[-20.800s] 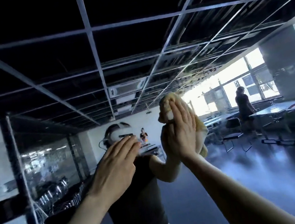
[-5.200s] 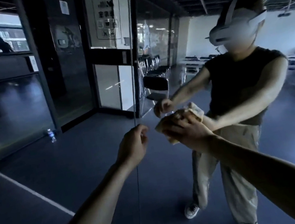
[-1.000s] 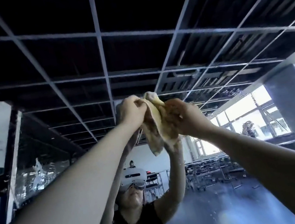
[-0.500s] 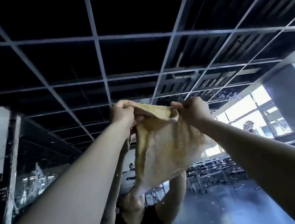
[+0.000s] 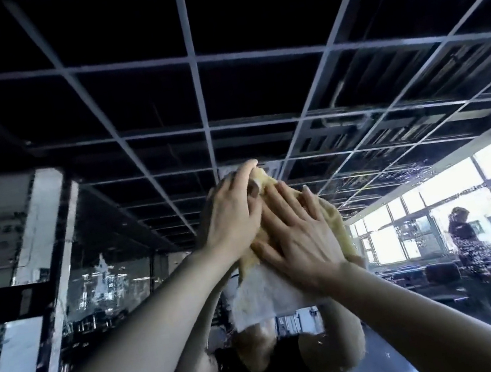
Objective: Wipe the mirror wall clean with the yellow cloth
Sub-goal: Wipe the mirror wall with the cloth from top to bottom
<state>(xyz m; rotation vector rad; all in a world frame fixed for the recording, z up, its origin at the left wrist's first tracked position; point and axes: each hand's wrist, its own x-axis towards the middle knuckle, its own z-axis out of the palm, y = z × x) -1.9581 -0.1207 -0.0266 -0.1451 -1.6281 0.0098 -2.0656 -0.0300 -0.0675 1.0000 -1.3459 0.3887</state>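
Half a second ago the yellow cloth (image 5: pixel 337 222) was hung open between two pinching hands, and now it has been pressed flat on the mirror wall (image 5: pixel 143 171). It is held high up on the glass, under both hands. The left hand (image 5: pixel 233 217) is laid on the upper left part of the cloth, with its fingers (image 5: pixel 242 176) straight and pointed up, and nothing is gripped by them. The right hand (image 5: pixel 300 245) is laid just beside it, a bit lower and to the right, with its fingers (image 5: pixel 279 199) spread wide and flat on the cloth. A small lump of cloth is seen at the top between the fingertips. A yellow edge is seen past the right hand, and a paler, thinner corner is hung down below both wrists. The cloth looks soft, fuzzy and crumpled. The mirror is smooth and shiny, and small wet drops (image 5: pixel 478 249) are dotted on it at the right. A dark ceiling (image 5: pixel 253 86) crossed by thin pale bars in squares, bright windows (image 5: pixel 408 222) and a standing person (image 5: pixel 462 233) far off are shown in the glass.
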